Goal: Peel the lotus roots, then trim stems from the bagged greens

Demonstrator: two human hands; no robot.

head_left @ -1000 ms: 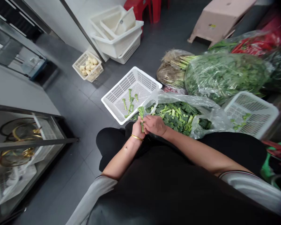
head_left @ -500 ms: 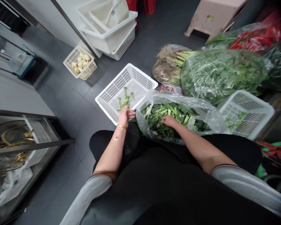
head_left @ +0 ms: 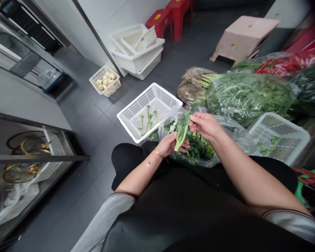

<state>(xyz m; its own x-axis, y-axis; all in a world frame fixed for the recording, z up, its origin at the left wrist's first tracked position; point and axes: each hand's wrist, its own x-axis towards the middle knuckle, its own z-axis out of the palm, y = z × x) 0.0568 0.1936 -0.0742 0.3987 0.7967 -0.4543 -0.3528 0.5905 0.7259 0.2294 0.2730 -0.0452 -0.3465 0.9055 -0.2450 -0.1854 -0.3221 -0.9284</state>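
Observation:
A leafy green vegetable stalk (head_left: pixel 183 132) is held between my two hands, its pale cut end low and its leaves up at the right. My left hand (head_left: pixel 170 144) grips the stem near its lower end. Higher up, the fingers of my right hand (head_left: pixel 203 123) pinch the leafy part. Beneath both hands lies an open clear plastic bag (head_left: pixel 233 134) full of the same greens (head_left: pixel 203 148). Ahead on the left, a white plastic basket (head_left: pixel 126 117) holds several trimmed green stems (head_left: pixel 148 119).
A second white basket (head_left: pixel 291 143) with leaf scraps stands at the right. Behind lie bagged leafy greens (head_left: pixel 246 94), rooted stalks (head_left: pixel 190 85) and red peppers (head_left: pixel 283 66). Farther off are a pink stool (head_left: pixel 245 35), stacked white tubs (head_left: pixel 136 56) and a small basket of pale vegetables (head_left: pixel 105 82). Metal shelving (head_left: pixel 42 159) is left.
My right hand has come up out of the bag with a leafy stalk. My left hand has moved from the white basket to the right and taken hold of its stem. The view has shifted.

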